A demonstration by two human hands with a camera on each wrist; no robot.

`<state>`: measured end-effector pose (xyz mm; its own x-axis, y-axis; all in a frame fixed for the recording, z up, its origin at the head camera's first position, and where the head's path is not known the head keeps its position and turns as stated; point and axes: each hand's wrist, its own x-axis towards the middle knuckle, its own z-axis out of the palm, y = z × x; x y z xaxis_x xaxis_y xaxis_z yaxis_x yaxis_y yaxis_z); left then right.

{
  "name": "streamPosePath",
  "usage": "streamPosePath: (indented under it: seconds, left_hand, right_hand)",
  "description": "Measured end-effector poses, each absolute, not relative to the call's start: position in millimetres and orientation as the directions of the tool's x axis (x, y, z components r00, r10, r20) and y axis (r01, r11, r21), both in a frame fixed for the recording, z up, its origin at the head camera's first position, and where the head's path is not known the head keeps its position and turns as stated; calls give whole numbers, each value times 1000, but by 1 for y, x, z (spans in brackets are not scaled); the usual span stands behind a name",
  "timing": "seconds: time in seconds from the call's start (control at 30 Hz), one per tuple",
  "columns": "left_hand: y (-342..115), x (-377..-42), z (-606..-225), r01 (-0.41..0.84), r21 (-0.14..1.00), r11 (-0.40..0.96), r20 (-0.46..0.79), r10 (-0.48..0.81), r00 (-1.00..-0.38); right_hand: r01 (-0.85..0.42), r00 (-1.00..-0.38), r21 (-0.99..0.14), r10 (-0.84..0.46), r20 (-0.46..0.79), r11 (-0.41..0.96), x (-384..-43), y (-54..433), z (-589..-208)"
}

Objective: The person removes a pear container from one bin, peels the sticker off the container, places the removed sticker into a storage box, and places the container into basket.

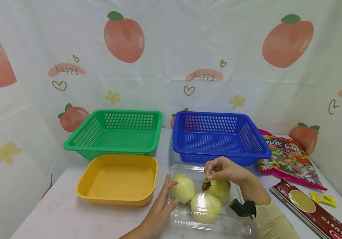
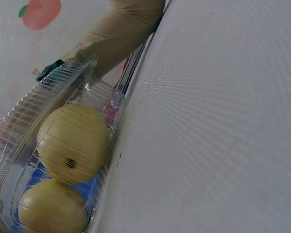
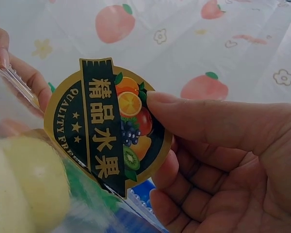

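A clear plastic fruit box (image 1: 218,227), lid down, holds three pale yellow-green fruits (image 1: 205,207) that look like pears or small melons. My left hand (image 1: 160,207) grips the box's left side, its thumb and a finger over the rim. Above the lid, my right hand (image 1: 226,171) pinches a round black-and-gold sticker (image 3: 99,126) at its edge between thumb and forefinger. Fruit pictures and Chinese characters are printed on it. In the right wrist view its lower edge meets the lid; I cannot tell how much of it sticks there. Two fruits (image 2: 75,143) show through the box side in the left wrist view.
Behind the box stands a blue basket (image 1: 221,154), with a green basket (image 1: 114,151) to its left. A yellow tray (image 1: 117,200) sits at left. On the right lie a candy bag (image 1: 290,159), a long dark-red packet (image 1: 314,209) and a small yellow packet (image 1: 323,199).
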<state>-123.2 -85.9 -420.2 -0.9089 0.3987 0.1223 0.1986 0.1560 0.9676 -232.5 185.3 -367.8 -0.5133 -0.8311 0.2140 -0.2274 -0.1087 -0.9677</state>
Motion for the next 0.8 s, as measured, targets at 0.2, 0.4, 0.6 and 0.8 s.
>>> streamPosePath:
  seconds: [0.2,0.4,0.6,0.8]
  left_hand:
    - [-85,-124,-420,200,966,160,123,397,-910]
    - [-85,-124,-420,202,965,166,121,401,-908]
    - [-85,-125,-422,195,966,172,113,398,-911]
    - [-86,-124,-422,201,965,166,121,399,-909]
  right_hand:
    - [-222,-514,-968,-830,217,-115,-232,186,-367]
    - [-204,-514,-972,-832,210,-120,-232,186,-367]
    - [-196,-522,-974,-829,201,-112,-231,186,-366]
    - [-164,-565,-985,-812,143,-59,-229,185,-364]
